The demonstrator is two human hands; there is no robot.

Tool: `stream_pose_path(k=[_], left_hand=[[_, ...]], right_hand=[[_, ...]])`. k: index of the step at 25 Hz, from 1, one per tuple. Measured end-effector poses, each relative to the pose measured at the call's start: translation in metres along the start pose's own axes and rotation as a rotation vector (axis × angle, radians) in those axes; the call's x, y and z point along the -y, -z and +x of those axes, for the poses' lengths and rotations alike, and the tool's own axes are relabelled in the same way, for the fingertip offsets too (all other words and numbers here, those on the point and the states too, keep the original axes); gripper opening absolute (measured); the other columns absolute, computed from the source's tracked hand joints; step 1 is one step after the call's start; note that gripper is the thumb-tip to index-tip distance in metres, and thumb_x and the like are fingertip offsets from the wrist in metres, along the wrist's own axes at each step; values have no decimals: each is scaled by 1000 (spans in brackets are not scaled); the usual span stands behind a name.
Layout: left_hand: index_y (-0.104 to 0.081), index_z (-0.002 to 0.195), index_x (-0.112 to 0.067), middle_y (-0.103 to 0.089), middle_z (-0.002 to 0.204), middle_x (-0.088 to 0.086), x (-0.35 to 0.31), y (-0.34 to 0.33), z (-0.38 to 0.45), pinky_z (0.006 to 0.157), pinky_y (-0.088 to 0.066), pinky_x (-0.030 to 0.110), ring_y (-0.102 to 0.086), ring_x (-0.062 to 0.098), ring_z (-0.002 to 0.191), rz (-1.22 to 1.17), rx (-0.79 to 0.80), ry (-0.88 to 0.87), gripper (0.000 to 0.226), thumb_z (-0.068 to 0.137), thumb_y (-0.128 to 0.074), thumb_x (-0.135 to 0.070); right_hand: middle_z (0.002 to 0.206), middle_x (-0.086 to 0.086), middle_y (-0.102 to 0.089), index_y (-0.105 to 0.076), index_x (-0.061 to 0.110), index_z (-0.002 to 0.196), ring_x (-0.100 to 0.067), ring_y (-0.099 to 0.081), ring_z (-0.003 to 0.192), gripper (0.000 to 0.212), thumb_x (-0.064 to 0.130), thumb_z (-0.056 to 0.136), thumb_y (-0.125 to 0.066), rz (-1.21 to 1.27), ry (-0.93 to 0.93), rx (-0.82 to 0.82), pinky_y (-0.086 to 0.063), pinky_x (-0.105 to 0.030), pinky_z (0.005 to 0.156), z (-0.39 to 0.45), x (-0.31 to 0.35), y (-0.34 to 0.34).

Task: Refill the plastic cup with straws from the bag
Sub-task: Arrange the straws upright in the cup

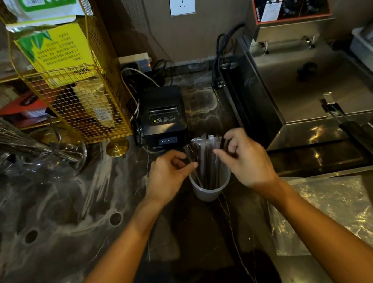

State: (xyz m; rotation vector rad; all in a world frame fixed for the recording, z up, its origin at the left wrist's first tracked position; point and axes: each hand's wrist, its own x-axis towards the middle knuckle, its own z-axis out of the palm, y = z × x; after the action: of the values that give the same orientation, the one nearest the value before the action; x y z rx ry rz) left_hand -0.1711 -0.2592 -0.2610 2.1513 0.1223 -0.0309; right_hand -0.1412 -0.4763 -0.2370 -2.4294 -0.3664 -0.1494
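A translucent plastic cup (208, 190) stands on the dark marble counter in the middle of the head view. A bundle of dark, individually wrapped straws (204, 156) stands upright in it, fanning out above the rim. My left hand (169, 174) touches the left side of the bundle with its fingertips pinched against the wrappers. My right hand (246, 158) curls around the right side, with thumb and fingers on the straws. The clear plastic bag (329, 212) lies flat on the counter to the right, beside my right forearm; I cannot tell if any straws are inside.
A black receipt printer (164, 118) sits just behind the cup. A steel fryer (305, 82) with a black-handled basket (372, 145) fills the right. A yellow wire rack (70, 86) and a glass bowl with whisks (24, 151) stand at the left.
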Motion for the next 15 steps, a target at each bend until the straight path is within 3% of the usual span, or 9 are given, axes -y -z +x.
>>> stream_pose_path(k=[2, 4, 7, 10, 12, 15], left_hand=[[-73, 114, -17, -75, 93, -3, -1, -2, 6, 80, -62, 31, -73, 7, 85, 11, 87, -51, 29, 89, -76, -31], [-74, 111, -16, -75, 92, 0, -6, -3, 9, 78, -62, 31, -73, 9, 83, 63, 182, -112, 23, 91, -74, -29], [-71, 113, -18, -72, 89, -3, -13, -9, 15, 72, -57, 25, -70, 6, 79, 144, 208, -161, 21, 95, -71, -28], [-71, 114, -16, -73, 90, -1, -17, -10, 24, 73, -61, 31, -72, 9, 80, 166, 200, -194, 22, 96, -68, -29], [-71, 106, -17, -73, 88, -2, -20, -6, 29, 72, -61, 31, -72, 8, 78, 165, 245, -200, 13, 98, -66, -26], [-66, 91, -27, -66, 79, -8, -27, 7, 38, 64, -50, 17, -64, -2, 69, 217, 351, -257, 9, 100, -64, -22]], right_hand=[[85, 13, -54, -49, 14, 139, 2, -57, 75, 61, 37, 90, -77, 78, -209, 86, -46, -18, 64, 5, -3, 1], [92, 10, -61, -47, 20, 145, -2, -64, 81, 65, 39, 90, -77, 130, -318, 324, -47, -18, 63, 8, -1, -1], [90, 14, -65, -59, 24, 132, 3, -70, 86, 38, 27, 97, -71, 214, -251, 408, -54, -15, 67, 11, -4, -9], [90, 15, -68, -68, 22, 117, 16, -67, 81, 17, 23, 100, -66, 258, -182, 384, -58, -14, 71, 16, -8, -12], [93, 11, -73, -71, 21, 113, 8, -71, 87, 14, 24, 100, -66, 275, -146, 403, -61, -23, 80, 21, -12, -10], [94, 2, -77, -74, 21, 105, -8, -74, 88, 13, 29, 99, -68, 212, -86, 490, -61, -39, 83, 35, -17, 2]])
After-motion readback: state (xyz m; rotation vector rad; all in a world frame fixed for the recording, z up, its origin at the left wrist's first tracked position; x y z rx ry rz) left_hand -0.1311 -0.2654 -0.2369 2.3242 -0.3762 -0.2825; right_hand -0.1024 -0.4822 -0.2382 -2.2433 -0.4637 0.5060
